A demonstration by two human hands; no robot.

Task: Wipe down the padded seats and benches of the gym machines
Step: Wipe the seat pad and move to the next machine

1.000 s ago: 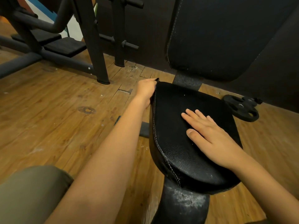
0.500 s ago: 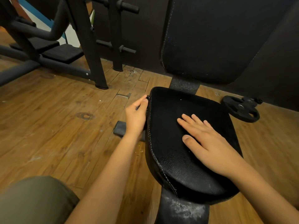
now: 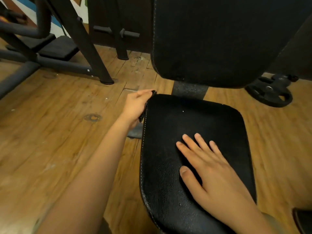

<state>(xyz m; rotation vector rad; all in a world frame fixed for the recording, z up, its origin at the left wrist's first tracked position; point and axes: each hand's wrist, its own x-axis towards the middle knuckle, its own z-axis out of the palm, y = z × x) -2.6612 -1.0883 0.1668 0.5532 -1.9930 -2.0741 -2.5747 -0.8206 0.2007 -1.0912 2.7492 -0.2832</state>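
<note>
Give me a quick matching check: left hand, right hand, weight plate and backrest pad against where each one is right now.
1 left hand
2 right hand
3 weight plate
4 backrest pad

A on the floor, right of the seat
B flat on top of the seat
C upright behind the seat
D at the seat's left edge, gripping a dark cloth

Pairs: 1-D, 2-B, 3-A, 4-C

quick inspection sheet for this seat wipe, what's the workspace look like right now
surface: black padded grained seat, a few pale specks.
job's things: small black cloth at the seat's left rear corner; black padded backrest upright behind.
clutter: black round weight plate on the floor, right.
grippers: left hand grips the cloth; right hand flat on the seat.
cables: nothing seen.
surroundings: worn wooden plank floor; black metal machine frame, left.
</note>
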